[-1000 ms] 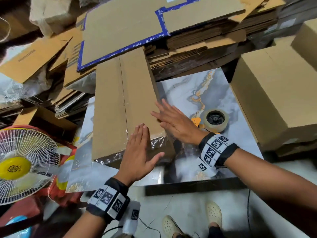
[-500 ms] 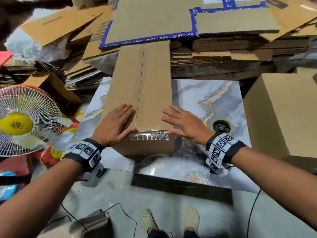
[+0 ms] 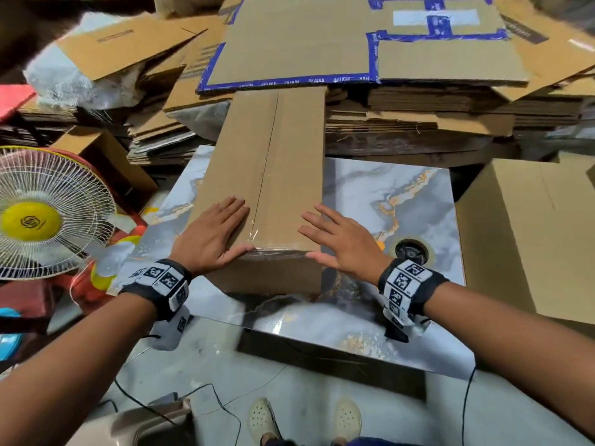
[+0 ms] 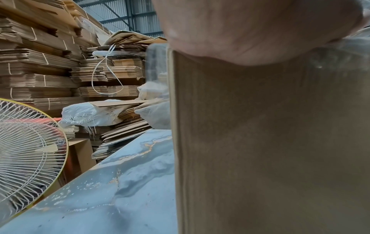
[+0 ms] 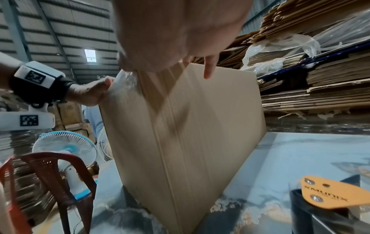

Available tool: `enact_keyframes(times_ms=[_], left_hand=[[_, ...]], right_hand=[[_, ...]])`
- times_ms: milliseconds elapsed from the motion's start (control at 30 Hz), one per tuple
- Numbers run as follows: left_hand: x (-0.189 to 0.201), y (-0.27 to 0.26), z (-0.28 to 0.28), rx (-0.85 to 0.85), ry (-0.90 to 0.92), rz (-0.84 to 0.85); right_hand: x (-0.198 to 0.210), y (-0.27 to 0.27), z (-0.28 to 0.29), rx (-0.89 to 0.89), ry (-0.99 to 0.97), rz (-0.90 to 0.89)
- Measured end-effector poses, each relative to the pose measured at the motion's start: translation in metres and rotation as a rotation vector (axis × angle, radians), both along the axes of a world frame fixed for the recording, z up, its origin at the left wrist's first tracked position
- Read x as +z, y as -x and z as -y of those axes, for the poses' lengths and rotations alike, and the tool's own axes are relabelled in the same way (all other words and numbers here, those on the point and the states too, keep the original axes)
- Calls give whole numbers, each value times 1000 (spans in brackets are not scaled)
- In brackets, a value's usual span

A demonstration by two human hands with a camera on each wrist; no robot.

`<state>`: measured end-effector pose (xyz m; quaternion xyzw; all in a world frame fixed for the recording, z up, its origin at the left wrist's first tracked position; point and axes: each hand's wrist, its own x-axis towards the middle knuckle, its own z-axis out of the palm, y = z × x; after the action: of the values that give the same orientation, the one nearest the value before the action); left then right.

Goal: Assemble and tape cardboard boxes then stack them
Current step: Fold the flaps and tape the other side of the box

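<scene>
Both flat, empty grips, left hand (image 3: 211, 235) and right hand (image 3: 343, 244), are pressing the taped box (image 3: 273, 175), its long axis running directly away between them.

The head camera looks steeply down from above at the box (image 3: 267, 175) on the desk (image 3: 386, 201), both forearms reaching away from it. The left wrist camera sits very close under the left hand (image 4: 250, 28), facing the box's near wall. The right wrist camera looks from under the right hand (image 5: 176, 31), leftward across the box. All three views share box and desk.
</scene>
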<state>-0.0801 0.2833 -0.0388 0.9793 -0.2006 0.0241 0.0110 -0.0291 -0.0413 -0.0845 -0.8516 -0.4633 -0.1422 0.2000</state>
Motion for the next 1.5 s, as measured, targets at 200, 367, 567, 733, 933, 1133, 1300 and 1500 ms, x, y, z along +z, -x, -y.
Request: enact_keyframes(times_ms=[200,367,567,733,933,1133,1300,1500], left_hand=[[-1,-1,0,12,-27,6],[-1,-1,0,17,-33,10],[2,0,2,17,-23,-2],[2,0,2,16,30,-13],[5,-4,-3,19,262,-125],[22,5,-42,157,591,-81],[-18,23,-79,489,1295,193],[-33,24,-56,580,1678,190]], right_hand=[[-1,-7,2,40,57,80],[3,-1,1,4,27,28],[20,5,-5,-38,138,20],[60,13,-50,-133,187,-67],[32,18,-83,-137,366,86],[34,11,-85,-112,452,171],[48,4,-87,-103,463,135],[40,8,-90,-127,338,104]])
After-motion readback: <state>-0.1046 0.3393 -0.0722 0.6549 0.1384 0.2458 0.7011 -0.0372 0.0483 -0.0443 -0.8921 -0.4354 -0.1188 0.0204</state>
